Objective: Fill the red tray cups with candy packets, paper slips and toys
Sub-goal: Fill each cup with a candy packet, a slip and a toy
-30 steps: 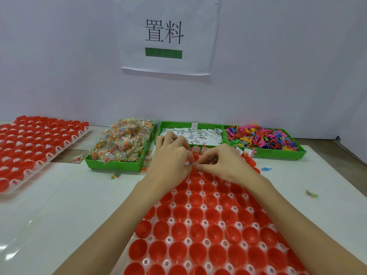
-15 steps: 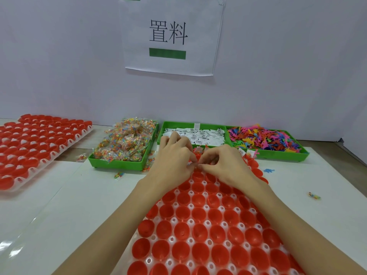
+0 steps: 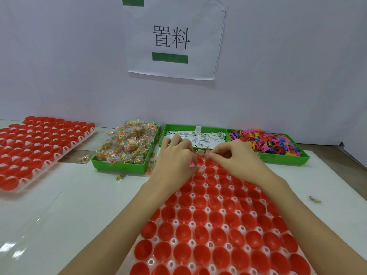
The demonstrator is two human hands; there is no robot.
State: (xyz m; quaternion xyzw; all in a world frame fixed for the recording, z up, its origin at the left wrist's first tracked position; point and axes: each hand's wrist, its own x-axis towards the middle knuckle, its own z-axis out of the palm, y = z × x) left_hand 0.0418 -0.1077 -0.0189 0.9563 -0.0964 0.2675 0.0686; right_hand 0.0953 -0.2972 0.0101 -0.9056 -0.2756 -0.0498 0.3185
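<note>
Here we have both hands over the far rows of the red tray (image 3: pixel 218 231) on the bench (image 3: pixel 59 215). Left hand (image 3: pixel 174 163) has curled fingers pinching small packets at a far cup; right hand (image 3: pixel 236 157) pinches something small, too blurred to name. The cup to fill lies directly beneath the fingertips, left hand nearer. Supplies sit just beyond: candy (image 3: pixel 129 143) left, slips (image 3: pixel 204 136) centre, toys (image 3: pixel 266 141) right. Wall sign (image 3: pixel 172 38) reads "置料". Near cups look empty.

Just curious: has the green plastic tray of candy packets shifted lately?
No. The green plastic candy tray still sits beside the green paper-slip tray.
</note>
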